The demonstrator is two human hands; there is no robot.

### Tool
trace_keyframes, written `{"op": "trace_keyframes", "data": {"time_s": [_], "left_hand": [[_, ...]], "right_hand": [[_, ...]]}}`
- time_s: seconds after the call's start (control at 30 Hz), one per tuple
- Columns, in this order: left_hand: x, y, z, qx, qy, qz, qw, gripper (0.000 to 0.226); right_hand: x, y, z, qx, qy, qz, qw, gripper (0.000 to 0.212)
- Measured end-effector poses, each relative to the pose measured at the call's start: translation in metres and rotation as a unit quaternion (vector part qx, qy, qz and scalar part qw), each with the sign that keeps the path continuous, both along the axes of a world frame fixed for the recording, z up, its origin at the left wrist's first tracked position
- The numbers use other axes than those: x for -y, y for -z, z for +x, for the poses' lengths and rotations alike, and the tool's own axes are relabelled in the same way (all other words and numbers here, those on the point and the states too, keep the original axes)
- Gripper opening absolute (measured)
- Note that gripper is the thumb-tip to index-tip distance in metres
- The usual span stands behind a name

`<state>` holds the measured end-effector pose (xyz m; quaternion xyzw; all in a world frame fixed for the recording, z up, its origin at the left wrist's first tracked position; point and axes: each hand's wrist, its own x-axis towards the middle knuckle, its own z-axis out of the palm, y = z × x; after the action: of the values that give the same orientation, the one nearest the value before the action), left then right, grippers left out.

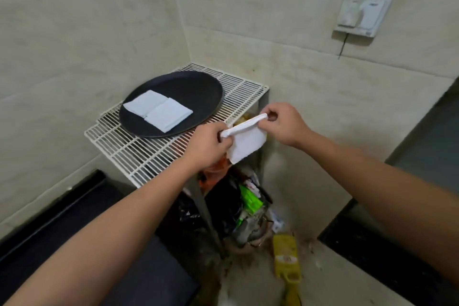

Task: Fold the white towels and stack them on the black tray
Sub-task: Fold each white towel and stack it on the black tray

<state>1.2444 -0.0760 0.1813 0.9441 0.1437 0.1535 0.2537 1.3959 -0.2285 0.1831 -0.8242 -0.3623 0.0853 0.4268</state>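
Hanging in the air between two bare hands, just off the near right edge of a white wire-grid rack [149,154]: one small white terry towel [248,144], doubled over along its top edge. Gripped at its left end by the left hand [208,141], fingers curled round the fold. Pinched at its right end by the right hand [283,124], thumb and fingers closed on the hem. Drooped loose below the fold, beside the rack top and apart from it.

Sat on the far left part of the rack: one round black tray [188,87]. Carried two items on its near left portion, laid flat side by side with edges touching: left folded white towel [145,103] and right folded white towel [169,114].

Stood in a corner of pale tiled walls. Mounted on the right wall, well above the rack: grimy white socket plate [362,12], cord hanging beneath. Crammed under the rack: heap of black and orange bags and green packaging [248,206]. Lay on the floor near that heap: yellow plastic item [285,256], kind not made out. Flanked at lower left by a black counter [74,218].
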Motion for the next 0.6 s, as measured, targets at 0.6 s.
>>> {"op": "trace_keyframes", "data": {"time_s": [0.6], "left_hand": [[-0.165, -0.045, 0.014, 0.205, -0.409, -0.415, 0.787, 0.011]], "right_hand": [[-0.283, -0.031, 0.046, -0.207, -0.221, 0.035, 0.952, 0.009]]}}
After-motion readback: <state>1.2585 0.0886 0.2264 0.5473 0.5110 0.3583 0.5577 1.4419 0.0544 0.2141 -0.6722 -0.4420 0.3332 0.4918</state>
